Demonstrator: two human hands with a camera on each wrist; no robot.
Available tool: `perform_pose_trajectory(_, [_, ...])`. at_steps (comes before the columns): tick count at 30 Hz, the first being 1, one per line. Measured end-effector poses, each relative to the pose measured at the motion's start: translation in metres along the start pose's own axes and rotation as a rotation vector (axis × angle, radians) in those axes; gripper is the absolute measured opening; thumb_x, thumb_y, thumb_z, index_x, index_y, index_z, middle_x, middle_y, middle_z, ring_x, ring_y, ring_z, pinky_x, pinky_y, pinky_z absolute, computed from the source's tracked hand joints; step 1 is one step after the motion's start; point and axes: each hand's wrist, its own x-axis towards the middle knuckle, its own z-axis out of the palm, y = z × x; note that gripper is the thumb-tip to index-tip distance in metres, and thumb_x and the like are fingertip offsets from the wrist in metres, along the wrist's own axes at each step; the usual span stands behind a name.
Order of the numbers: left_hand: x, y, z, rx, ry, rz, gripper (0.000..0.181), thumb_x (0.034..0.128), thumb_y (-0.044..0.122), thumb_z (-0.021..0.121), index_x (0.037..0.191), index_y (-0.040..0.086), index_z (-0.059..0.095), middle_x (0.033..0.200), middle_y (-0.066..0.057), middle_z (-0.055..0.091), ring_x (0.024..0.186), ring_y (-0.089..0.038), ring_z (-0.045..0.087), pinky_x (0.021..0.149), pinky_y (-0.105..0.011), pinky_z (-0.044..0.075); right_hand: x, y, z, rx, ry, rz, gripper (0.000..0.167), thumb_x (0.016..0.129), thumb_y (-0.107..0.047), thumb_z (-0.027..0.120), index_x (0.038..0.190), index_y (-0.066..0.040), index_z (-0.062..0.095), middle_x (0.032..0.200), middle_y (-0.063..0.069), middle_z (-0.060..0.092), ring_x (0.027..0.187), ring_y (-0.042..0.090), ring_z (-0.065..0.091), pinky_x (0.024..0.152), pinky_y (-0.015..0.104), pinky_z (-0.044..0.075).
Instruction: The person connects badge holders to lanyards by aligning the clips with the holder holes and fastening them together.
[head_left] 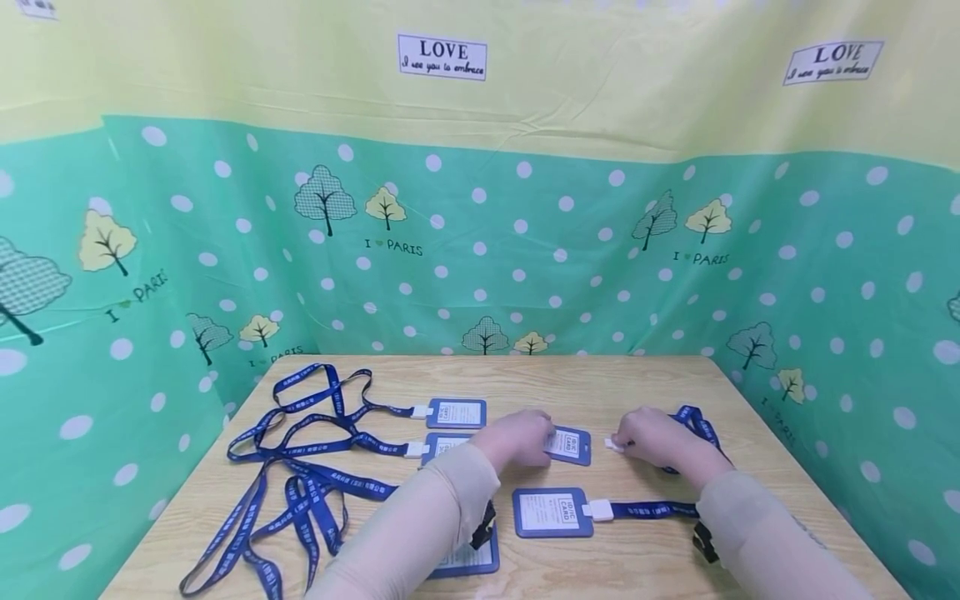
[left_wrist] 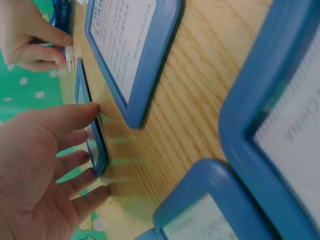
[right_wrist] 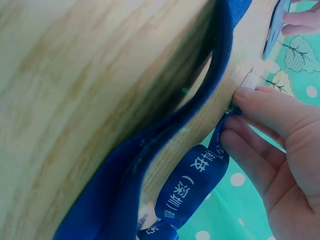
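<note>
My left hand holds the left end of a blue card holder, thumb at the near edge and fingers over the far side; the grip is partly hidden. In the left wrist view this card holder lies beyond the fingertips. My right hand pinches the white clip of a blue lanyard between thumb and fingers. A small gap separates the clip from the holder's slotted end. In the right wrist view the printed strap hangs below the pinching fingers.
Nearer me lies another card holder joined to its lanyard. On the left are several card holders, including one at the back, with tangled blue lanyards. A patterned curtain stands behind the wooden table.
</note>
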Motion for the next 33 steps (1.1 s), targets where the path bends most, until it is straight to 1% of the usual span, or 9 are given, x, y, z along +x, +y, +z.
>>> perform_pose_trajectory(5, [0.0, -0.003, 0.0, -0.005, 0.007, -0.012, 0.035, 0.0861, 0.023, 0.076, 0.12, 0.015, 0.074, 0.117, 0.002, 0.069, 0.105, -0.014, 0.063, 0.099, -0.029, 0.05, 0.0, 0.001, 0.001, 0.004, 0.002, 0.017, 0.013, 0.089, -0.008, 0.078, 0.1, -0.014, 0.08, 0.091, -0.002, 0.072, 0.084, 0.016, 0.066, 0.086, 0.045, 0.058])
perform_pose_trajectory(7, [0.001, -0.005, 0.0, 0.002, 0.008, -0.014, 0.021, 0.0861, 0.023, 0.076, 0.106, 0.015, 0.077, 0.105, 0.004, 0.068, 0.093, -0.013, 0.062, 0.09, -0.027, 0.052, 0.001, 0.001, 0.001, 0.008, 0.0, 0.02, 0.013, 0.089, -0.008, 0.078, 0.1, -0.014, 0.08, 0.091, -0.003, 0.071, 0.082, 0.014, 0.065, 0.085, 0.044, 0.058])
perform_pose_trajectory(9, [0.001, -0.007, 0.001, 0.005, 0.003, -0.018, 0.009, 0.0865, 0.023, 0.075, 0.089, 0.014, 0.074, 0.094, 0.004, 0.065, 0.079, -0.012, 0.059, 0.079, -0.026, 0.052, 0.001, 0.001, 0.001, 0.012, -0.002, 0.025, 0.013, 0.089, -0.009, 0.078, 0.1, -0.014, 0.08, 0.091, -0.003, 0.071, 0.08, 0.012, 0.063, 0.085, 0.043, 0.058])
perform_pose_trajectory(11, [0.001, -0.008, 0.002, 0.005, 0.005, -0.025, 0.016, 0.086, 0.024, 0.076, 0.076, 0.015, 0.067, 0.087, 0.004, 0.061, 0.071, -0.011, 0.055, 0.071, -0.025, 0.05, 0.001, 0.0, 0.001, 0.012, -0.005, 0.02, 0.012, 0.089, -0.009, 0.078, 0.1, -0.014, 0.08, 0.091, -0.003, 0.071, 0.079, 0.011, 0.062, 0.084, 0.043, 0.058])
perform_pose_trajectory(13, [0.0, -0.01, 0.002, 0.0, 0.002, -0.029, 0.025, 0.0862, 0.024, 0.075, 0.069, 0.016, 0.06, 0.082, 0.004, 0.057, 0.063, -0.011, 0.05, 0.064, -0.024, 0.047, 0.001, 0.0, 0.0, 0.01, -0.006, 0.018, 0.012, 0.089, -0.009, 0.078, 0.1, -0.014, 0.08, 0.091, -0.003, 0.071, 0.078, 0.011, 0.061, 0.084, 0.043, 0.058])
perform_pose_trajectory(18, [-0.005, -0.014, 0.003, -0.021, 0.002, -0.024, 0.029, 0.0856, 0.025, 0.077, 0.065, 0.018, 0.059, 0.081, 0.005, 0.057, 0.058, -0.01, 0.05, 0.057, -0.023, 0.046, 0.001, -0.001, -0.001, 0.005, -0.01, 0.018, 0.012, 0.09, -0.009, 0.077, 0.1, -0.014, 0.08, 0.091, -0.003, 0.071, 0.078, 0.011, 0.061, 0.084, 0.043, 0.058])
perform_pose_trajectory(23, [-0.013, -0.015, 0.0, -0.038, -0.006, -0.024, 0.028, 0.0843, 0.028, 0.08, 0.065, 0.02, 0.061, 0.082, 0.006, 0.058, 0.058, -0.009, 0.05, 0.057, -0.023, 0.046, 0.001, -0.002, -0.001, 0.01, -0.003, 0.012, 0.013, 0.09, -0.008, 0.077, 0.1, -0.014, 0.08, 0.09, -0.004, 0.071, 0.075, 0.01, 0.058, 0.082, 0.041, 0.058])
perform_pose_trajectory(29, [-0.022, -0.012, -0.003, -0.067, -0.024, -0.046, 0.027, 0.0853, 0.027, 0.079, 0.068, 0.019, 0.061, 0.082, 0.005, 0.056, 0.058, -0.009, 0.05, 0.056, -0.024, 0.046, 0.0, -0.001, 0.0, 0.027, -0.002, 0.016, 0.013, 0.09, -0.007, 0.077, 0.1, -0.014, 0.08, 0.089, -0.004, 0.071, 0.073, 0.011, 0.056, 0.082, 0.041, 0.058])
perform_pose_trajectory(33, [-0.022, -0.01, 0.0, -0.055, -0.016, -0.045, 0.027, 0.0857, 0.027, 0.079, 0.068, 0.019, 0.061, 0.083, 0.005, 0.055, 0.06, -0.009, 0.051, 0.058, -0.023, 0.046, -0.001, 0.0, 0.001, 0.028, -0.003, 0.018, 0.011, 0.089, -0.008, 0.078, 0.098, -0.015, 0.08, 0.089, -0.004, 0.071, 0.074, 0.011, 0.057, 0.082, 0.042, 0.058])
